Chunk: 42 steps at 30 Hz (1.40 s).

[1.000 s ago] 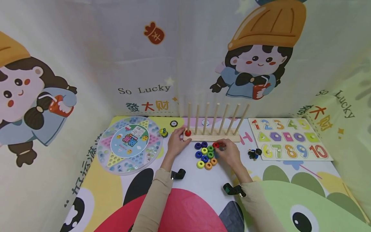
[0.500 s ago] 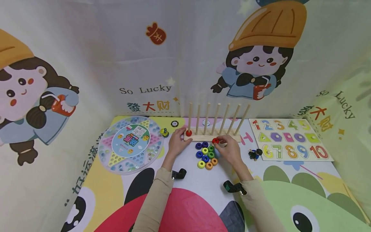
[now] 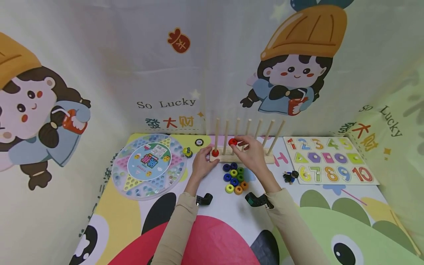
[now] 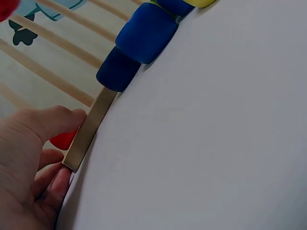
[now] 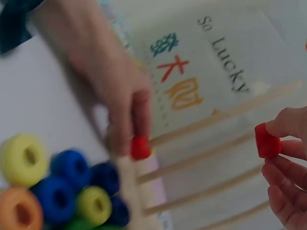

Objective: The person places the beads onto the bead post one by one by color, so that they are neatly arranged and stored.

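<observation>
A wooden peg stand (image 3: 228, 159) with a row of upright pegs stands near the back of the table. My left hand (image 3: 201, 164) grips its left end, thumb on the front face and fingers around the end in the left wrist view. One red ring (image 3: 215, 153) sits at the foot of the leftmost peg. Between thumb and fingertips, my right hand (image 3: 253, 154) pinches another red ring (image 5: 267, 140), raised in front of the pegs and not on any of them. Below lies a cluster of blue, yellow, green and orange rings (image 3: 234, 182).
To the left lies a round marble game board (image 3: 119, 176) with a small yellow-green toy (image 3: 187, 152) beside it. A number and shape puzzle board (image 3: 331, 178) lies to the right, near a small dark figurine (image 3: 290, 177). A printed curtain (image 3: 225, 73) hangs behind the table.
My right hand has taken the red ring from the cluster's upper right edge and carried it up and left to the pegs. The left hand stays on the stand's end.
</observation>
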{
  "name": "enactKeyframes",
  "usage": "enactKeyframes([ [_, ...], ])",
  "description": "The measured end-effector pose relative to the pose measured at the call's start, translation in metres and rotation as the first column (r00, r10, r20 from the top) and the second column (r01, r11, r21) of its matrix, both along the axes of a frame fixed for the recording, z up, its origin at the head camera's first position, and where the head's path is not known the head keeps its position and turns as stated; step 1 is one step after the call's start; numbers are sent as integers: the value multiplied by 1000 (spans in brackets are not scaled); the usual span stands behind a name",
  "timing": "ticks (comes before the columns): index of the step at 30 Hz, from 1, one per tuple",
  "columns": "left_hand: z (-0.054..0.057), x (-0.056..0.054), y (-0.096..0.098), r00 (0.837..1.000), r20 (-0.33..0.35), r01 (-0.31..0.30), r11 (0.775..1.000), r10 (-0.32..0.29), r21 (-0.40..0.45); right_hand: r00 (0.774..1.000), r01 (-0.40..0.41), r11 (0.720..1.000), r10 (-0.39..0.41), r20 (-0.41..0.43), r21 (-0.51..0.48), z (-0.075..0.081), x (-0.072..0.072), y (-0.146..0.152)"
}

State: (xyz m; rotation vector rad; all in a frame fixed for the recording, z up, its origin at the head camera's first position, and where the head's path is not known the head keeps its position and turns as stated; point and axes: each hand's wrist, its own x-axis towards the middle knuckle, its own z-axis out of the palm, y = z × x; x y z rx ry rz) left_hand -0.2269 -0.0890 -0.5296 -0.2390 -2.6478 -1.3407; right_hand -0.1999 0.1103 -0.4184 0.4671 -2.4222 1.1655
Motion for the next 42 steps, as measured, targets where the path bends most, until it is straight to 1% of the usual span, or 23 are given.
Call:
enactKeyframes([
  [6, -2, 0, -1, 1000, 1, 0, 1000, 0, -1, 998, -24, 997, 19, -62, -70, 32, -5, -15],
  [11, -2, -1, -1, 1000, 9, 3, 1000, -3, 0, 990, -44, 993, 28, -141, -111, 57, -11, -26],
  [14, -3, -1, -2, 1000, 4, 4, 1000, -4, -11, 985, -46, 993, 26, -168, -112, 70, -16, -33],
  [17, -3, -1, -2, 1000, 8, 5, 1000, -5, -20, 987, -37, 996, 23, -160, -86, 77, -22, -40],
  [20, -3, 0, -2, 1000, 1, 7, 1000, -7, -23, 990, -21, 999, 15, -142, -47, 80, -26, -44],
  [24, -1, 1, -2, 1000, -19, 9, 1000, -9, -21, 991, -2, 1000, 2, -135, 0, 78, -29, -47],
  [30, 0, 1, -1, 1000, -7, 3, 1000, -4, -21, 993, 19, 999, -14, -121, 43, 75, -32, -48],
  [33, 0, 0, -1, 1000, 2, 5, 1000, -5, -25, 994, 17, 999, -13, -106, 40, 75, -30, -46],
  [36, 0, -1, 0, 1000, 0, 6, 999, -6, -32, 994, -4, 1000, 4, -113, 8, 74, -27, -42],
  [39, 0, -1, 0, 1000, -2, 5, 999, -5, -37, 991, -35, 999, 31, -129, -28, 72, -21, -36],
  [42, -2, -2, -1, 1000, 9, 4, 999, -3, -43, 991, -57, 998, 51, -127, -40, 68, -14, -29],
])
